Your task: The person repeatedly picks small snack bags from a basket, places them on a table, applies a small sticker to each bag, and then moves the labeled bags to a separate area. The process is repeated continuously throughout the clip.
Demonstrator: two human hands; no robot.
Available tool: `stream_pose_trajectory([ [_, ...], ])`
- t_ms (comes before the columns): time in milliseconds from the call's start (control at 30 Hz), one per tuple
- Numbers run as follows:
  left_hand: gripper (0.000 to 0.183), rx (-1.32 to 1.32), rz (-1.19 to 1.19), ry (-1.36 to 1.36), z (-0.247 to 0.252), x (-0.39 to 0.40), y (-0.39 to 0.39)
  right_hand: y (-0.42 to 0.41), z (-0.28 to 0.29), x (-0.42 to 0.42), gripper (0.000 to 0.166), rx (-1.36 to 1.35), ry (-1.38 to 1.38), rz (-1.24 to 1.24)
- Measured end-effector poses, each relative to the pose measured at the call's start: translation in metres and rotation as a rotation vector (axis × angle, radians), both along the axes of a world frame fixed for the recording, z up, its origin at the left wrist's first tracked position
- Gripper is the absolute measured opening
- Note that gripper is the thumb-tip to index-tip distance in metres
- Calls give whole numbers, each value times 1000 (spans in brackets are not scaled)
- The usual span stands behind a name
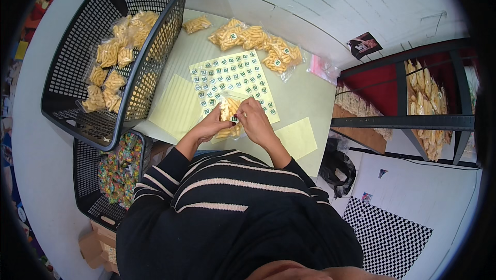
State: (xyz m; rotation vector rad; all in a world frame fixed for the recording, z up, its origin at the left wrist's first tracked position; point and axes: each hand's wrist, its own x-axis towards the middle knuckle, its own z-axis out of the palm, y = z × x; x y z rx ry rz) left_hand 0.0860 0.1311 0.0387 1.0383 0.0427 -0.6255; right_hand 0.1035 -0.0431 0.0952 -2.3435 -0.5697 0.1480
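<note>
A clear plastic bag of pale yellow snack sticks [228, 110] lies under both hands at the near edge of a sheet of round stickers [236, 76]. My left hand [211, 125] grips the bag's left side, its thumb across the front. My right hand [255, 120] is at the bag's upper right, fingertips pinched together beside a round green-and-white sticker [234, 119] on the bag; whether they hold anything is hidden. Bags with such stickers [254, 36] lie in a row beyond the sheet, and one more bag [197, 24] lies at the far left.
A large black plastic crate [133, 82] with bagged snacks stands at left, above another crate [83, 179] of colourful packets. Yellow backing sheets [176, 105] [296, 137] flank the sticker sheet. Pink-and-clear plastic [322, 69] lies at the far right corner. A metal shelf [403, 123] stands right.
</note>
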Motion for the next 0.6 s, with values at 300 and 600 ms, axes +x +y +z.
stream_pose_trajectory([
  [300, 70, 40, 24, 49, -9, -1, -2, 3, -20, -1, 25, -15, 27, -236],
  [600, 66, -63, 138, 192, -15, 2, -4, 0, -64, -13, 41, 376, 551, -397],
])
